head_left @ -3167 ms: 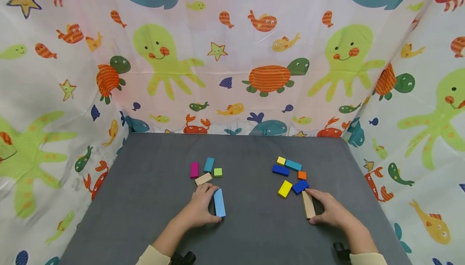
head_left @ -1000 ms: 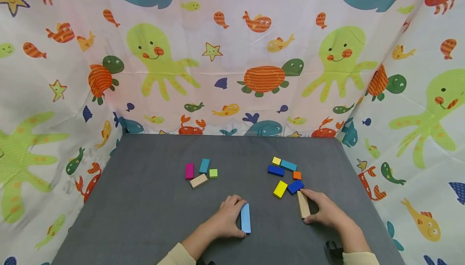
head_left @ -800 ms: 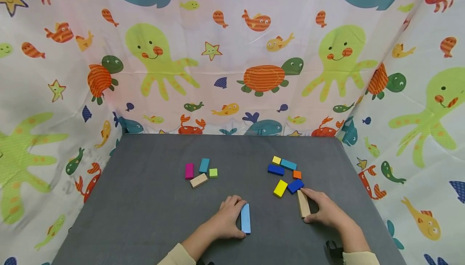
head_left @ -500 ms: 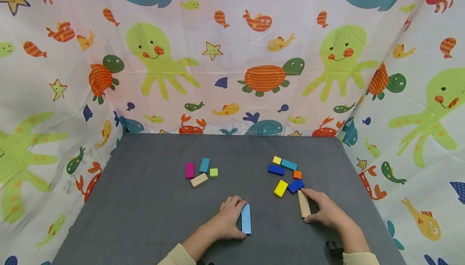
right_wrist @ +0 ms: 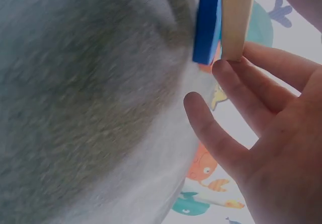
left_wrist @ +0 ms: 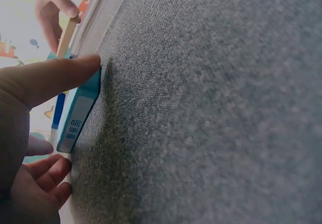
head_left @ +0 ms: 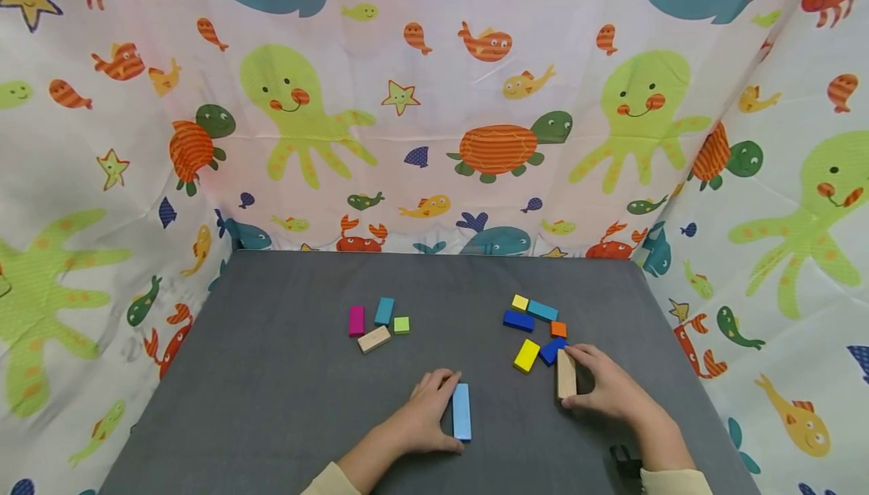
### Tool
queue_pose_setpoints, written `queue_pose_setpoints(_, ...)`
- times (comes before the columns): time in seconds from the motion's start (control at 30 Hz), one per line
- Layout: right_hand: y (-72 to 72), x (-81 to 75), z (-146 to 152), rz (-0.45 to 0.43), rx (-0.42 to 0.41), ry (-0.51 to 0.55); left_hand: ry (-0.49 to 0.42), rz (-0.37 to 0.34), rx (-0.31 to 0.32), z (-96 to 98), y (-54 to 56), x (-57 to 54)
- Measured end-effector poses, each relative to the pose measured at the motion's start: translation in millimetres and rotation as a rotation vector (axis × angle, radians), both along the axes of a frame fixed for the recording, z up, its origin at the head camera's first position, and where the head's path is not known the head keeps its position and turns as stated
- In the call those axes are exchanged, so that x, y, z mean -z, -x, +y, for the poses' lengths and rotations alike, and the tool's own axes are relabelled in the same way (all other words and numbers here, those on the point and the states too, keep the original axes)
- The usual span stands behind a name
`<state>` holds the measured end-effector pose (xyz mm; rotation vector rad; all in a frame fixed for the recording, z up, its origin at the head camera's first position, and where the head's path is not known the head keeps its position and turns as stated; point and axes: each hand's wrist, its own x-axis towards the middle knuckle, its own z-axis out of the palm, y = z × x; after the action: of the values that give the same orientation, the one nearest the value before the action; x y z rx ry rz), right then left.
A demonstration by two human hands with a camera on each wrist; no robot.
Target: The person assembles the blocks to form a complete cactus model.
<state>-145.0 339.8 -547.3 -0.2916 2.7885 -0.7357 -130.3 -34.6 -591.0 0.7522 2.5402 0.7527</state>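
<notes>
My right hand [head_left: 607, 385] pinches a plain wooden block [head_left: 566, 374] by its two ends, thumb at the near end and fingers at the far end. The wooden block overlaps a dark blue block [head_left: 553, 352] in the head view, and in the right wrist view it hangs beside a blue block [right_wrist: 207, 27]. My left hand [head_left: 424, 416] is spread around a long light blue block [head_left: 462, 412] on the grey table. Its fingertips stand just beyond the far end, its thumb just off the near end. In the left wrist view the thumb overlaps the light blue block [left_wrist: 78, 116].
Left group: magenta [head_left: 356, 321], teal [head_left: 384, 312], green [head_left: 401, 325] and wooden [head_left: 374, 339] blocks. Right group: yellow [head_left: 526, 356], small yellow [head_left: 520, 302], blue [head_left: 519, 320], teal [head_left: 542, 311] and orange [head_left: 558, 329] blocks. A patterned sea-animal curtain [head_left: 434, 102] surrounds the grey table [head_left: 285, 389].
My left hand has brought the light blue block rightward from near the left group, then loosened its fingers from it. My right hand has just shifted the wooden block slightly up and left.
</notes>
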Motion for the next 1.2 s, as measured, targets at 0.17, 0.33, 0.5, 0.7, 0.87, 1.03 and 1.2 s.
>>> queue_pose_setpoints(0.17,1.9,-5.0,-8.5,0.050,-0.016,0.005,-0.040,-0.016,-0.041,-5.5,-4.1,1.5)
queue_pose_setpoints(0.33,5.4,-8.0,-21.2,0.073,-0.012,0.019,-0.025,0.009,-0.058,-7.2,-6.6,1.7)
queue_pose_setpoints(0.5,9.9,-9.8,-36.3,0.144,-0.035,0.077,-0.017,0.013,-0.062,-6.8,-10.7,1.7)
queue_pose_setpoints(0.7,18.9,-4.7,-54.4,0.229,-0.079,0.139,-0.020,0.036,-0.076,-6.8,-13.2,5.6)
queue_pose_setpoints(0.87,23.6,0.9,-63.8,0.203,-0.089,0.136,-0.022,0.051,-0.081,-6.3,-13.5,8.2)
queue_pose_setpoints(1.03,25.9,0.4,-70.7,0.160,-0.090,0.149,-0.019,0.055,-0.078,-5.4,-14.2,7.7)
queue_pose_setpoints(1.2,28.5,-1.5,-77.7,0.126,-0.091,0.148,-0.013,0.056,-0.078,-4.8,-14.3,6.6)
